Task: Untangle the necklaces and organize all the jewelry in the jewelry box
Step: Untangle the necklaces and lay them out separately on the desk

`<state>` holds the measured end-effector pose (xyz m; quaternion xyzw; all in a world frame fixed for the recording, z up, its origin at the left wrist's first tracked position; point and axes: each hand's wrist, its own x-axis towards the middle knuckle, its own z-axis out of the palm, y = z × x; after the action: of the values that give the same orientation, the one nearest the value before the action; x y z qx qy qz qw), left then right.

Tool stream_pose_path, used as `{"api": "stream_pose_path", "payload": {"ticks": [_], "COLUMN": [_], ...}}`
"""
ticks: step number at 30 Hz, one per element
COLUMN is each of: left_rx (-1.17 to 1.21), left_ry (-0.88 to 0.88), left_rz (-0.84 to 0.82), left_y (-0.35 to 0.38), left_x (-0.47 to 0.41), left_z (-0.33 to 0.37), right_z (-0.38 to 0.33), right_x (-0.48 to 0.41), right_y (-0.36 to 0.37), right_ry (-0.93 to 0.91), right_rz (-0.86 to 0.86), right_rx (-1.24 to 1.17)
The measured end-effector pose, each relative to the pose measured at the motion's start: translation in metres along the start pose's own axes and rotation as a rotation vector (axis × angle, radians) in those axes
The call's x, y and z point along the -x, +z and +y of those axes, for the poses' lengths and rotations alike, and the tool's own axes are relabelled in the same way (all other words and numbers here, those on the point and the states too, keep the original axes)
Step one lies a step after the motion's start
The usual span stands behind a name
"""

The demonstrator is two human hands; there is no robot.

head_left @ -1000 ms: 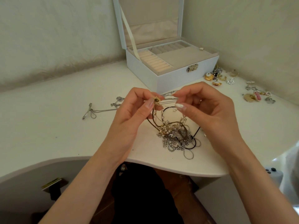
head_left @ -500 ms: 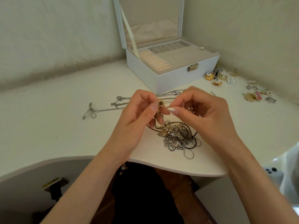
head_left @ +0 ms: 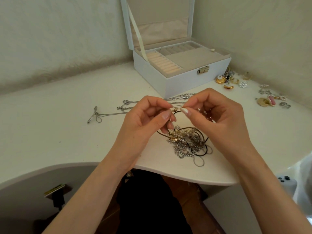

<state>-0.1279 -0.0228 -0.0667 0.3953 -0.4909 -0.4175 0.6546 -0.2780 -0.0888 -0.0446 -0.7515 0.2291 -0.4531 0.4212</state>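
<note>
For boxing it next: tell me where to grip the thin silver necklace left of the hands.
Pinch the thin silver necklace at its looped far-left end, from above: it lies flat, stretched along the desk, so the chain should trail free.

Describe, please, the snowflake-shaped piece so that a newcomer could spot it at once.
Start at the open white jewelry box. Right of it lies a cluster of small pieces. The snowflake-shaped piece sits at its right edge, silver where its nearest neighbours are gold.
</note>
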Motion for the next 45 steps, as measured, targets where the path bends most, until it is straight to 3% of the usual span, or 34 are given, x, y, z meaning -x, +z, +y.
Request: {"api": "stream_pose_path", "payload": {"ticks": [11,22,37,45], "left_rx": [-0.108,-0.159,-0.092,-0.097], "left_ry": [-0.003,0.082,0.093,-0.009], "left_rz": [-0.087,-0.054,0.148,0.229], "left_y": [0.005,0.005,0.008,0.016], "left_x": [0.001,0.003,-0.009,-0.022], "left_z": [0.001,0.004,0.022,0.026], "right_z": [0.002,0.004,-0.007,-0.011], "right_x": [-0.002,-0.002,0.003,0.014], "right_y": [0.001,-0.002,-0.015,-0.025], "right_ry": [0.005,0.099,0.253,0.204], "right_rz": [0.012,0.077,0.168,0.122], "right_rx": [-0.003,-0.005,-0.142,-0.342]}}
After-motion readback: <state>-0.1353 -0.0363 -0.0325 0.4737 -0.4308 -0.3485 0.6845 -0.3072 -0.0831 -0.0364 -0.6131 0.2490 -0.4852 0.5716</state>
